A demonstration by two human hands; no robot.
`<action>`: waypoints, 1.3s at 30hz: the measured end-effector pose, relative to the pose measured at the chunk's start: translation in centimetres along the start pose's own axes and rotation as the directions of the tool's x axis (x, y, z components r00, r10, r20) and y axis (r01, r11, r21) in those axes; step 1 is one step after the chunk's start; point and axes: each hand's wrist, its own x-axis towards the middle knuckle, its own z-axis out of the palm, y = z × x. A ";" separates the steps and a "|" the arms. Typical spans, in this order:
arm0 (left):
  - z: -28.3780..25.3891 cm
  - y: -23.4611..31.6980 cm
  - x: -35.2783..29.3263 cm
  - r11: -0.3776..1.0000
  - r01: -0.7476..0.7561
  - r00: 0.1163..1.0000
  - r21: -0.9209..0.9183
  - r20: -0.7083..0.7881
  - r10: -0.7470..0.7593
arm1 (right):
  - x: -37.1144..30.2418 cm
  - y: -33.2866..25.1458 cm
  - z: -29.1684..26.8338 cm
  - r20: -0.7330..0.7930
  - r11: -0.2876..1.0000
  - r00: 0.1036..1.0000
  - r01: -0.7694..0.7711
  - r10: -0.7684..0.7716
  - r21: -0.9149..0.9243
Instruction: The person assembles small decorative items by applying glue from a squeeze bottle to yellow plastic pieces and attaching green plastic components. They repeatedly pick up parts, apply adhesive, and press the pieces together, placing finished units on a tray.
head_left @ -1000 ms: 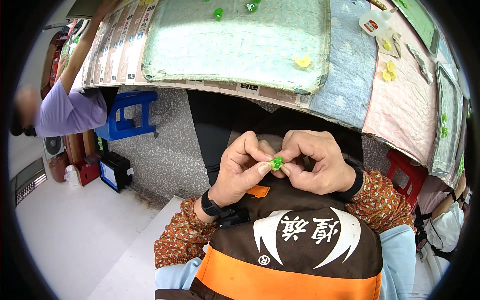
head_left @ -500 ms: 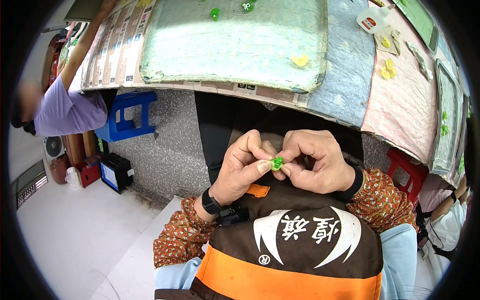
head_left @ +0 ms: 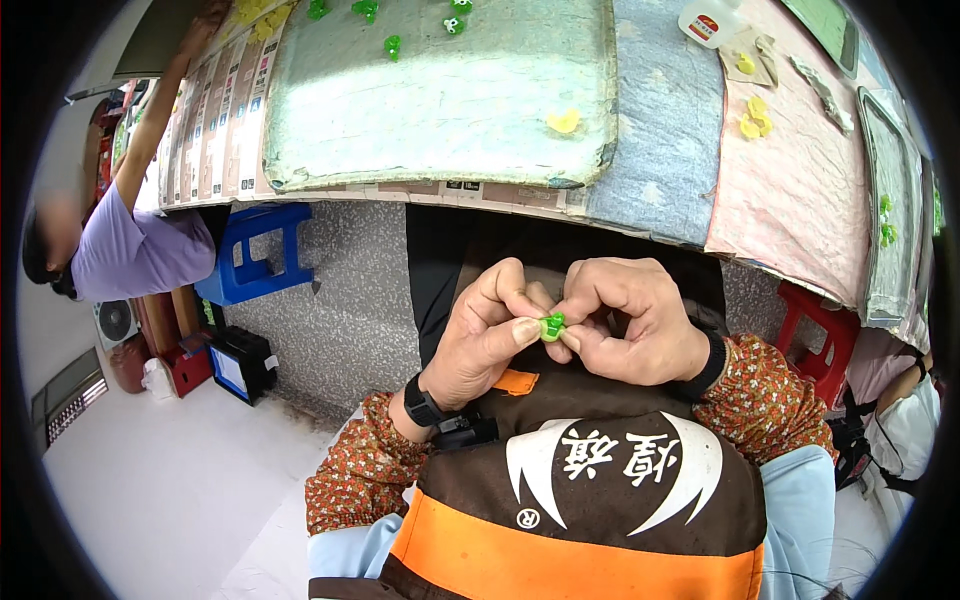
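1. Centrally placed, just right of the frame's middle; small green piece (head_left: 552, 327), pinched between both hands;
2. Left hand (head_left: 487, 338); pinching the left side with thumb and forefinger;
3. Right hand (head_left: 636, 322); pinching the right side likewise;
4. Upper middle of frame; pale green mat (head_left: 430, 130), bearing green figures (head_left: 392, 47) and one yellow lump (head_left: 563, 121);
5. Upper right; pink cloth (head_left: 790, 205), bearing yellow pieces (head_left: 754, 125);
6. Left of frame; purple-clad co-worker (head_left: 145, 252); blue stool (head_left: 250, 283) just beside.

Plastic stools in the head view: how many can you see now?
2. The blue stool is at the left, beside the person in purple; the red stool is at the right, below the pink cloth. Others may be hidden.
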 end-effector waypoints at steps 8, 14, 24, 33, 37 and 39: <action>0.3 -0.1 0.3 1.000 0.011 1.000 -0.014 0.006 -0.011 | -0.2 0.2 -0.2 0.001 0.999 1.000 0.008 -0.008 0.041; 0.2 -0.1 -0.3 0.999 -0.004 1.000 -0.039 -0.024 0.003 | 0.4 0.3 0.0 0.043 0.999 0.999 0.004 -0.006 0.051; -0.4 -0.3 -1.0 0.996 -0.035 0.999 -0.084 -0.021 0.033 | 1.0 0.0 0.6 0.079 1.000 0.997 -0.001 -0.001 0.027; -0.4 0.5 -0.6 0.999 -0.046 0.998 0.014 -0.046 0.047 | 1.3 -0.7 0.4 0.060 0.998 0.997 -0.058 0.058 -0.002; -0.6 0.7 -0.2 0.996 -0.072 0.995 0.053 -0.066 0.075 | 1.4 -1.0 0.5 0.009 0.996 0.999 -0.031 0.032 -0.083; -0.6 0.8 -0.2 0.995 -0.061 0.994 0.082 -0.088 0.068 | 1.3 -1.0 0.5 -0.013 0.995 0.999 -0.052 0.052 -0.081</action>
